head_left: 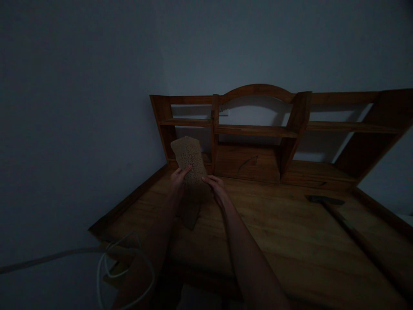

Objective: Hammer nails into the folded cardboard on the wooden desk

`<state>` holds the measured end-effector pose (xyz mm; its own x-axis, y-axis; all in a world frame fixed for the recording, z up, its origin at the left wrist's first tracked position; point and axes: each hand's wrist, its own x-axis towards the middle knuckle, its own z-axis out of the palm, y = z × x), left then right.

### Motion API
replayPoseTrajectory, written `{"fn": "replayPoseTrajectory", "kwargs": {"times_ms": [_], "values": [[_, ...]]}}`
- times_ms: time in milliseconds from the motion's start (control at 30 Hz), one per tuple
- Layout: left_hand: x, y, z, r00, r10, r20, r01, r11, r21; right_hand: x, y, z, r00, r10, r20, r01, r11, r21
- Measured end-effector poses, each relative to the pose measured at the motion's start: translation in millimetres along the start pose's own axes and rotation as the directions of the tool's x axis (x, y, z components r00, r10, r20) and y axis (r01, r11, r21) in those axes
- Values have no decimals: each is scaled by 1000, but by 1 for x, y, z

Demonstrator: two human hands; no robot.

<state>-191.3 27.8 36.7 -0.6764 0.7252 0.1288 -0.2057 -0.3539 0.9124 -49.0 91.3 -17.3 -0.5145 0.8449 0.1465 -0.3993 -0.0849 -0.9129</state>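
Both of my hands hold up a tan, speckled sheet [190, 161], perhaps sandpaper or a coarse cloth, above a wooden desk [274, 232]. My left hand [179, 177] pinches its lower left edge with fingers closed. My right hand [215, 187] grips its lower right edge, fingers also closed. The sheet stands upright and curls slightly at the top. It casts a dark shadow on the desk below. The room is dim.
A wooden hutch with shelves [258, 129] rises at the back of the desk against a pale wall. A hammer [342, 219] lies on the desk at the right. A white cable [109, 262] loops at the desk's near left corner.
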Motion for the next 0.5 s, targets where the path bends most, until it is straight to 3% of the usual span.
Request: {"fn": "replayPoseTrajectory", "kwargs": {"times_ms": [133, 367, 500], "values": [[-1, 0, 2, 1000, 1, -20, -1, 999, -43, 1, 3, 1, 1000, -6, 3, 6, 1000, -2], [-2, -2, 6, 999, 12, 53, -5, 991, -130, 6, 5, -2, 999, -6, -36, 6, 1000, 17], [2, -7, 4, 994, -17, 104, 26, 996, -88, 5, 3, -2, 999, 5, -52, -3, 999, 48]]}}
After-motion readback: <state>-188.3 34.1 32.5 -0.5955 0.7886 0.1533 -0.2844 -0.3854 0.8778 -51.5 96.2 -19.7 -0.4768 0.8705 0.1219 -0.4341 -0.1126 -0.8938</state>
